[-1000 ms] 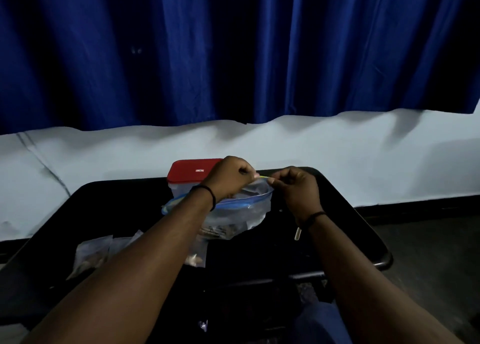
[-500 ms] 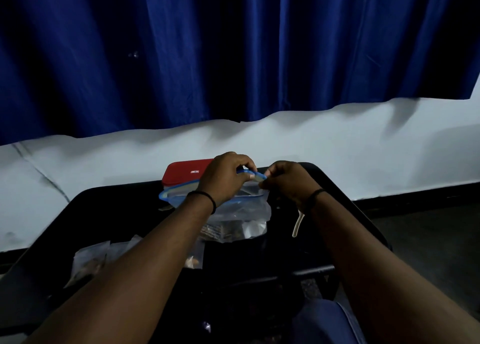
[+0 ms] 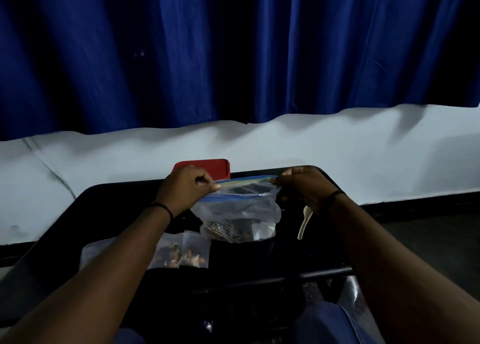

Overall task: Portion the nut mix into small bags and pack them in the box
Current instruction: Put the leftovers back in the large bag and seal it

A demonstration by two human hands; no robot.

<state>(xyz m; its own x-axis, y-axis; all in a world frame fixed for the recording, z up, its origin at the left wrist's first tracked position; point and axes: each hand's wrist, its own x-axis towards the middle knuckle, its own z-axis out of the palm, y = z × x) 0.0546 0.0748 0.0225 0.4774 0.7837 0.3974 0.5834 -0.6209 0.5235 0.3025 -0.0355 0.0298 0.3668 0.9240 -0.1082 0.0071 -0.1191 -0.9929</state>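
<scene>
While both hands [image 3: 246,190] pinch its zip rim, the large bag [image 3: 240,217] holds nut mix [image 3: 220,230].

A deep blue curtain [image 3: 233,53] hangs in heavy folds across the whole upper part of the view, its wavy hem ending above a pale white wall [image 3: 337,146]. A thin dark crack [image 3: 49,167] runs slantwise down the wall at the left. Below, a black skirting strip [image 3: 420,203] meets what seems to be a dark grey floor [image 3: 428,240], dim at the right.
</scene>
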